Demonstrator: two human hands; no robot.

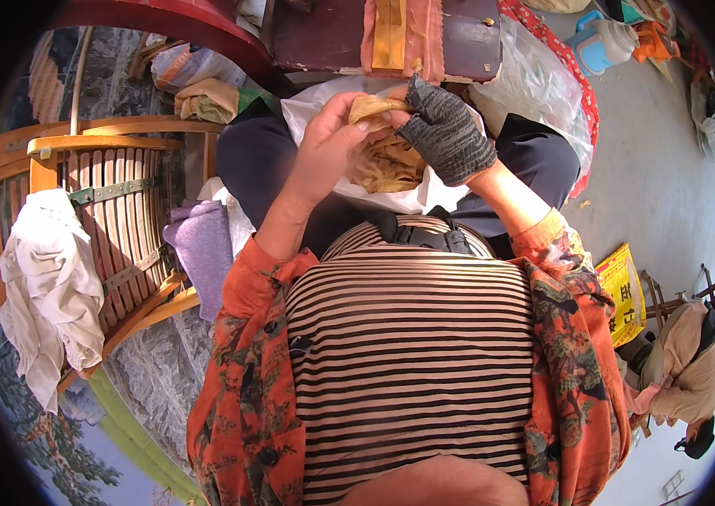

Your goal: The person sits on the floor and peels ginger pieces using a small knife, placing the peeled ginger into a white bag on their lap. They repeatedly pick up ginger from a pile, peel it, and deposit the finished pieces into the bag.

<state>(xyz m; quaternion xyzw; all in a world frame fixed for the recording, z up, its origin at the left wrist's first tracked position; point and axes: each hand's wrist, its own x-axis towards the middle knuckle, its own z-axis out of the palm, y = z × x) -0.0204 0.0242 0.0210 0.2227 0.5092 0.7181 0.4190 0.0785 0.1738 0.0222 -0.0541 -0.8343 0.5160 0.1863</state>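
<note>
My bare left hand (329, 142) pinches a pale yellow, folded, leaf-like strip (371, 109) between thumb and fingers. On its other side, my right hand (446, 129), in a dark grey fingerless knitted glove, grips the narrow end of the same strip; some of its fingertips are hidden. Both hands are above a white plastic bag (348, 188) between my knees. Inside the bag lies a heap of similar yellowish strips (392, 167), partly covered by the hands. Just beyond the bag, a wooden block (388, 35) rests on pink cloth (433, 38) over a dark red bench (471, 41).
A clear plastic bag (531, 88) stands beside my right knee. At the left is a wooden slatted chair (120, 221) with a white cloth (51, 284) and a purple cloth (202, 253) near it. A blue-and-white jug (598, 44) stands at upper right. Other people (680, 367) sit at lower right.
</note>
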